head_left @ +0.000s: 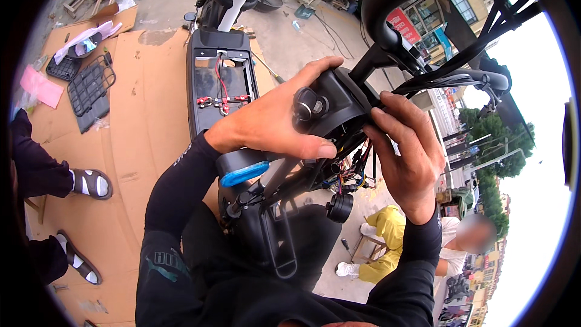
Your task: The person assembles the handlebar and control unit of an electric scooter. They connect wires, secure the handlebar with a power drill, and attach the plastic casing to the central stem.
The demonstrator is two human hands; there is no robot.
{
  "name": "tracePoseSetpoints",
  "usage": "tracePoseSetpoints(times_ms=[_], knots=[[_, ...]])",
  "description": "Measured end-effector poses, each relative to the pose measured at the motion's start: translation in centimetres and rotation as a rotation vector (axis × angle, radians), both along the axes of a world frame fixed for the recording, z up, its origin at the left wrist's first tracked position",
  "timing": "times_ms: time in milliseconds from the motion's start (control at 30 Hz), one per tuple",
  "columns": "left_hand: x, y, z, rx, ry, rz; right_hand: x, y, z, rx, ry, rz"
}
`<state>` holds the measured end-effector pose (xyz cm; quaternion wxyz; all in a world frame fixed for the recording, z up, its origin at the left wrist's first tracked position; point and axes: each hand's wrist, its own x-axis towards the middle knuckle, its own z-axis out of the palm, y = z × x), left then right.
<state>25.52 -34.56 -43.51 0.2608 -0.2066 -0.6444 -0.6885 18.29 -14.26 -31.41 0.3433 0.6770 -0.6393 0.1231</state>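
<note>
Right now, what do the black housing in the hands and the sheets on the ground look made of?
The black housing held by the left hand and right hand looks like moulded plastic: matte, smooth, with rounded edges. The brown sheets look like corrugated cardboard: flat, dull, creased, stained.

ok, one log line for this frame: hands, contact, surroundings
left hand: grips black handlebar housing | right hand: fingers at housing's right edge, above wire bundle | scooter deck: open, on cardboard
</note>
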Motion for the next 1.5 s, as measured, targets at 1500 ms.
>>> tracePoseSetpoints(times_ms=[1500], knots=[[-3.3,1.6,-2.1,0.557,0.110,-0.360,-0.9,-4.0,1.7,0.233,-1.032,-0.293]])
